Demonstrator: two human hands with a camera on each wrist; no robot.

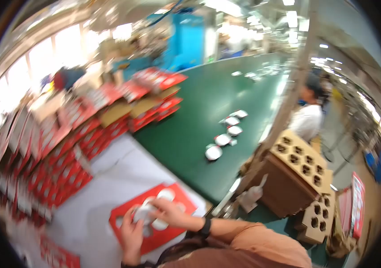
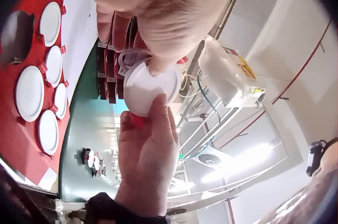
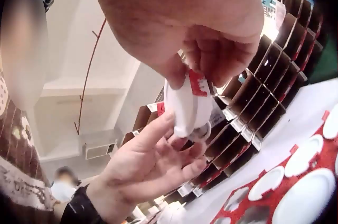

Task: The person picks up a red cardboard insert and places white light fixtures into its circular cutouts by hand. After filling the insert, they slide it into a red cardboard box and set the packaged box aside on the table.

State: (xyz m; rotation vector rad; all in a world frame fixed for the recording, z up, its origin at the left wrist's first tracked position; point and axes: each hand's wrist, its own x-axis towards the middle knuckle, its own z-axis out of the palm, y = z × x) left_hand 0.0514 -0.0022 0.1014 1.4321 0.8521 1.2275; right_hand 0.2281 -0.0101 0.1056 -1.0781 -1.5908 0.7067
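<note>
Both hands hold one white round piece [image 1: 144,215] above a red sheet [image 1: 157,242]. In the left wrist view, the left hand [image 2: 169,10] pinches the upper edge of the white disc [image 2: 145,91], while the thumb of the right hand [image 2: 145,155] lies on its lower face. A red tab shows at its rim. The right wrist view shows the piece [image 3: 182,105] edge-on, with the right hand [image 3: 179,20] gripping its top by a red strip and the left hand [image 3: 140,168] holding it below. White discs [image 2: 30,93] sit in the red sheet.
Stacked red cartons [image 1: 61,183] line the left side of the white table [image 1: 123,163]. Beyond is a green conveyor [image 1: 172,156] with several white pieces [image 1: 213,152]. Cardboard trays with holes [image 1: 291,190] stand at the right, near a person in white [image 1: 307,120].
</note>
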